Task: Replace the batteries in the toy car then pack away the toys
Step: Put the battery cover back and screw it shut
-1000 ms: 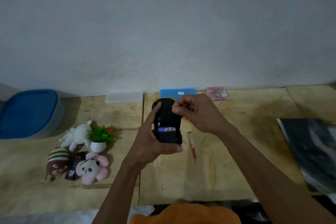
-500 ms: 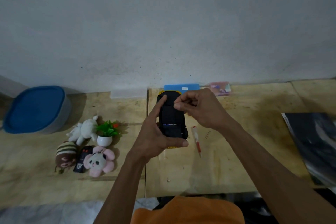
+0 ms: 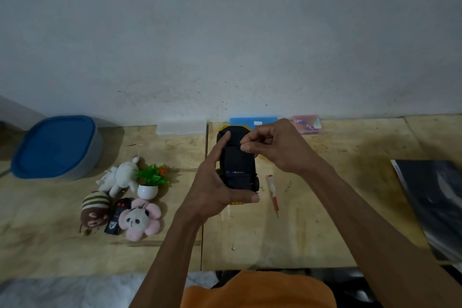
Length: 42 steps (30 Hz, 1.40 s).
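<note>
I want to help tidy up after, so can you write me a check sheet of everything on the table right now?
Surface: wooden table, stained, two boards joined.
Job's things: toy car upside down, a battery showing in its underside; red screwdriver lying right of it; blue-lidded tub at far left.
Clutter: white plush, striped plush, pink panda plush, black remote, little potted plant, dark sheet at right.
Hands: left hand grips the car; right hand pinches at its underside.
Cables: nothing seen.
Surroundings: plain grey wall.
</note>
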Each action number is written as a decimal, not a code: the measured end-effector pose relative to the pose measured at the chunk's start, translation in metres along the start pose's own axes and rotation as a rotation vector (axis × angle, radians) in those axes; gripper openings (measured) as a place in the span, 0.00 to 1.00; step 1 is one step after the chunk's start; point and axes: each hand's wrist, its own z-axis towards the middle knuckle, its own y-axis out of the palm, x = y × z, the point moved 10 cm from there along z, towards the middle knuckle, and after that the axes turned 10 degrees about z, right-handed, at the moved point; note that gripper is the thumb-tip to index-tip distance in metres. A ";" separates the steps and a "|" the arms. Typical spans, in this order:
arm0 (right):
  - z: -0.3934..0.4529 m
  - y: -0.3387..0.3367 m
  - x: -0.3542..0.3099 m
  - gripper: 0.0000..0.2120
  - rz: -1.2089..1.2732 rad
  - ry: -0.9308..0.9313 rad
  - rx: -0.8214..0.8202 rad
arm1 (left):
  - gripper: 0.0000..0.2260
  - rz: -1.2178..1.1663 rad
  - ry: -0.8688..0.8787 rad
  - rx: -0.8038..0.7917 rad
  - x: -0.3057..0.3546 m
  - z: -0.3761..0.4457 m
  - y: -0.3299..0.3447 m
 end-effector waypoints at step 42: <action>0.005 0.024 -0.008 0.07 -0.464 -0.097 -0.150 | 0.56 0.039 0.016 0.024 -0.005 0.000 0.006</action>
